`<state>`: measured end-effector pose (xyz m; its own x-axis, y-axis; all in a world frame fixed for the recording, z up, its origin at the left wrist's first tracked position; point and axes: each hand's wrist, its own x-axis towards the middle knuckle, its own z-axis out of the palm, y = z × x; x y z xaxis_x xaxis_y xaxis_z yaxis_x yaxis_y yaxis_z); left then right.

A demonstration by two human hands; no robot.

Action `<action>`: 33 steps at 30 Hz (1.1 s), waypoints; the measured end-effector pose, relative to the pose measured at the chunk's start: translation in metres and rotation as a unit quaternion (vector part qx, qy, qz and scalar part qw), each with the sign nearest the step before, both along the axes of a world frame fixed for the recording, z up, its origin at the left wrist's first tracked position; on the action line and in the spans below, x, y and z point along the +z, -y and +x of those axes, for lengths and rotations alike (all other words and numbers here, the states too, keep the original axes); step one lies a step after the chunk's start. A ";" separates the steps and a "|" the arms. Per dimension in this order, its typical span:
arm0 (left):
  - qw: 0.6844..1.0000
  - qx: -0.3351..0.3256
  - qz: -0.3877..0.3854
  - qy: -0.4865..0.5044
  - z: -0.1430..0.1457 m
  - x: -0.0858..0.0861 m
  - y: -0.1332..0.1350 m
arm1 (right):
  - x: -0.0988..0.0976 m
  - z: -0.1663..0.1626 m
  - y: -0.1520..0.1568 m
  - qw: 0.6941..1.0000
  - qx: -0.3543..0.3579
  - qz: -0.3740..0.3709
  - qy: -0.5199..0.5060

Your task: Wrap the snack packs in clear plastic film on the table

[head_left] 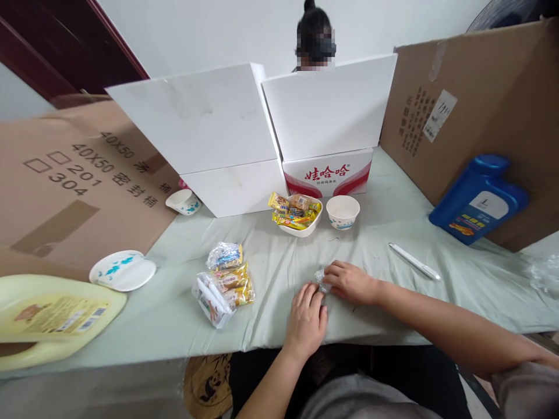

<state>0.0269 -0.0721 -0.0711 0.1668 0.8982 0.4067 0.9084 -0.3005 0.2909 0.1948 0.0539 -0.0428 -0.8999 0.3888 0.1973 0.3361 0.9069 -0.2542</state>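
1. Worktop (pixel 271 262): it is covered by pale green cloth and bears everything listed below.
2. Cardboard boxes: the left box (pixel 78 174) and the right box (pixel 406 81) flank the worktop.
3. White panels (pixel 201 122): these rise at the back, beside and above a red-printed carton (pixel 327 171); a person's head (pixel 310 23) shows behind.
4. Bottles: a pale yellow bottle (pixel 48 314) lies at the left edge; a blue bottle (pixel 458 203) leans near the right box.
5. Hands, close together near the front edge: the right hand (pixel 351 283) bends its fingers over crumpled clear plastic and appears to grasp it; the left hand (pixel 308 317) lays its fingertips against the near side, and whether it grips cannot be told.
6. Bowls: a squarish white bowl (pixel 301 233) is filled with wrapped snacks (pixel 299 215); a round paper bowl (pixel 343 218) stands just beside it, and two patterned paper bowls (pixel 183 202) lie tilted at left.
7. Snack packets (pixel 236 285): a cluster lies outside the bowls, left of the hands.
8. White pen-like stick (pixel 414 262): it lies right of the hands.
9. Crumpled clear plastic (pixel 321 280): it sits between the fingertips. Work on it seems unfinished, since it is not yet released; its contents, and how much is left to do, are hidden.
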 end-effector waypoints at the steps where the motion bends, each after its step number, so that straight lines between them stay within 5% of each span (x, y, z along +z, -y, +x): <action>1: 1.000 0.000 0.000 0.001 0.000 0.000 0.000 | 0.000 0.001 -0.001 1.000 0.015 -0.002 -0.010; 4: 1.000 -0.003 -0.011 0.009 0.001 0.002 0.000 | 0.009 0.007 -0.020 0.996 -0.006 0.018 -0.090; 8: 1.000 -0.004 -0.023 0.020 0.000 0.001 -0.001 | 0.041 0.011 -0.075 0.945 -0.186 0.114 -0.243; 10: 0.999 -0.006 -0.024 0.024 0.000 0.000 -0.001 | 0.052 0.011 -0.102 0.929 -0.269 0.123 -0.221; 14: 0.999 -0.009 -0.029 0.034 -0.001 -0.001 -0.001 | 0.053 0.014 -0.124 0.941 -0.301 0.086 -0.128; 21: 0.998 -0.009 -0.021 0.059 0.004 0.003 -0.002 | 0.018 0.072 -0.051 0.914 -0.366 0.094 -0.147; 27: 0.985 -0.032 0.099 0.135 -0.003 0.008 0.007 | -0.018 0.116 0.012 0.827 -0.555 0.089 0.026; 30: 0.973 0.071 0.189 0.108 -0.029 0.017 0.016 | -0.023 0.115 0.023 0.818 -0.567 0.084 0.055; 33: 0.935 0.271 0.217 0.078 -0.072 0.022 0.023 | -0.023 0.112 0.025 0.821 -0.562 0.087 0.046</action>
